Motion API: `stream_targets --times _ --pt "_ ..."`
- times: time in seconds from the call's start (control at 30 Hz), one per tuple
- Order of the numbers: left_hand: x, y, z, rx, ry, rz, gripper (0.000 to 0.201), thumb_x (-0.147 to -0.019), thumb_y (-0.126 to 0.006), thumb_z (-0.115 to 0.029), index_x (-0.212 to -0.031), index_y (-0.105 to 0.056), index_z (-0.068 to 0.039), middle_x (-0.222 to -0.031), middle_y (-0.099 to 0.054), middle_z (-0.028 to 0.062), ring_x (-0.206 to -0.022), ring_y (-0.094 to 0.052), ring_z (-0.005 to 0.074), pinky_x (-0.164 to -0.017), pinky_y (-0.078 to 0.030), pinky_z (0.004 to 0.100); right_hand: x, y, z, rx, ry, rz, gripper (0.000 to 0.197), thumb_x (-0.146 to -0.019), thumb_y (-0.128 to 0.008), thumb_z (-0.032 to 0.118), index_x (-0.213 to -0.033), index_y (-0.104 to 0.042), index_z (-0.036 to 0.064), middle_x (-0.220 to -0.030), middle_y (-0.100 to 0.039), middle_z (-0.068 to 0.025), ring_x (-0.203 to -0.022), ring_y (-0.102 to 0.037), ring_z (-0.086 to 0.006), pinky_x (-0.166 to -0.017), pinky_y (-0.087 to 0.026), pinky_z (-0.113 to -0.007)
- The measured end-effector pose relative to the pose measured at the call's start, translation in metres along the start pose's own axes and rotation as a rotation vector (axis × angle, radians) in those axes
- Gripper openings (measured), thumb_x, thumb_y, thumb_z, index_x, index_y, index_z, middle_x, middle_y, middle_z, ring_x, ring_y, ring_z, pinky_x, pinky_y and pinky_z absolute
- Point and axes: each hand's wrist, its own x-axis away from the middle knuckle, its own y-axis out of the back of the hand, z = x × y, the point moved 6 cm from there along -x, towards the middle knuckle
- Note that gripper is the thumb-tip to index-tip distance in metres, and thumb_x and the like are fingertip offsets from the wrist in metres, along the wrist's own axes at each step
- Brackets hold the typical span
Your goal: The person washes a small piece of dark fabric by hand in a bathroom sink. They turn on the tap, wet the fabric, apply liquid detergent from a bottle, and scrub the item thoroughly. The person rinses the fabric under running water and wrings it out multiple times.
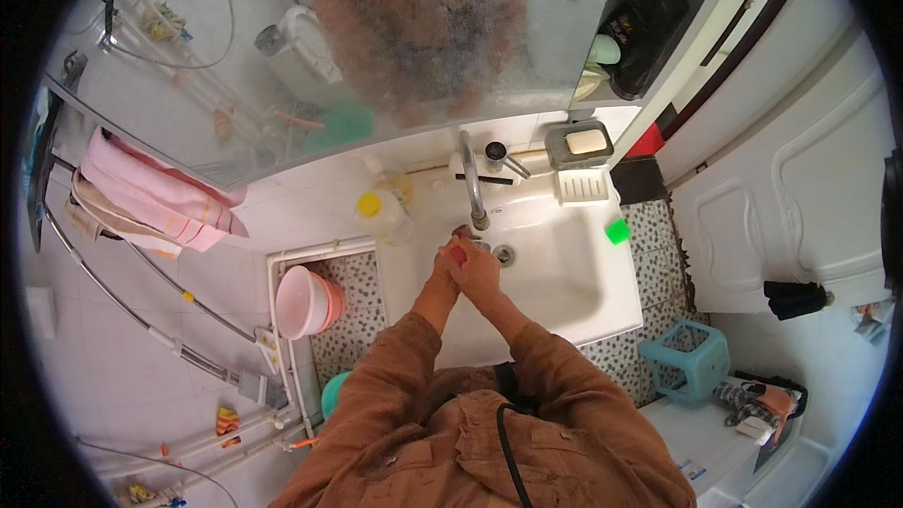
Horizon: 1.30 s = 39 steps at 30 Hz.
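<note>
Over the left half of a white sink [574, 292], my hands are pressed together. My left hand [438, 275] lies against my right hand [481, 277], which overlaps it with bent fingers. A small pinkish-red thing [458, 255] shows between them; its kind is hidden by the fingers. Just above the hands ends the spout of a chrome faucet [474, 190], with its lever handle [516, 166] to the right. The metal drain [504, 254] is right beside my right hand. Whether water is running I cannot tell.
A yellow-capped bottle [384, 214] stands on the sink's left rim. At its right rim are a soap bar [587, 141] in a grey dish [555, 152], a slotted white dish [585, 190] and a green block [617, 231]. Pink buckets [303, 303] stand left, a blue stool [691, 357] right.
</note>
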Motion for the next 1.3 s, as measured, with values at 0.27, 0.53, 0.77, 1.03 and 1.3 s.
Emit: stream_targets --times 0.27,0.53,0.77,1.03,1.3 --pt "-0.003 -0.066 0.031 -0.162 0.081 -0.609 0.033 -0.097 -0.053 -0.029 -0.125 -0.047 -0.012 -0.119 -0.057 0.0047 -0.103 -0.059 0.0210 -0.086 -0.052 0.0414 -0.054 -0.025 -0.134 -0.671 -0.143 -0.177 0.037 -0.092 -0.057 0.038 -0.102 -0.062 0.0035 -0.086 -0.067 -0.0131 -0.080 -0.064 -0.0271 -0.076 -0.051 -0.040" --pt "0.014 -0.069 0.036 -0.339 0.472 -0.658 0.058 -0.076 -0.080 -0.028 -0.123 -0.049 -0.015 -0.115 -0.055 0.0046 -0.100 -0.055 0.0213 -0.076 -0.050 0.0402 -0.047 -0.018 -0.083 -1.237 -0.493 0.534 0.052 -0.095 -0.043 0.058 -0.114 -0.057 0.0119 -0.100 -0.062 -0.0057 -0.088 -0.058 -0.0178 -0.076 -0.051 -0.036" --pt "0.021 -0.106 0.052 0.107 0.308 -0.590 0.050 -0.075 -0.070 -0.014 -0.121 -0.052 -0.012 -0.115 -0.056 0.0086 -0.101 -0.057 0.0281 -0.081 -0.051 0.0429 -0.036 -0.010 -0.154 -1.192 -0.529 0.093 0.081 -0.091 -0.032 0.070 -0.140 -0.043 0.0068 -0.143 -0.044 -0.0118 -0.131 -0.039 -0.0286 -0.103 -0.038 -0.046" --pt "0.007 -0.139 0.072 0.603 0.020 -0.354 0.051 -0.076 -0.059 -0.007 -0.126 -0.050 -0.013 -0.110 -0.053 0.0148 -0.100 -0.055 0.0283 -0.078 -0.053 0.0363 0.012 -0.076 -0.165 -2.138 -0.490 0.169 0.055 -0.089 -0.046 0.065 -0.102 -0.057 0.0126 -0.101 -0.063 -0.0058 -0.096 -0.059 -0.0247 -0.083 -0.052 -0.039" --pt "0.024 -0.132 0.046 -0.090 0.351 -0.532 0.023 -0.083 -0.070 -0.019 -0.098 -0.054 -0.010 -0.077 -0.053 0.0048 -0.063 -0.053 0.0169 -0.047 -0.039 0.0257 -0.033 -0.040 -0.107 -1.721 -0.605 0.575 0.033 -0.091 -0.059 0.044 -0.096 -0.056 0.0110 -0.079 -0.059 -0.0068 -0.064 -0.058 -0.0218 -0.058 -0.051 -0.036"
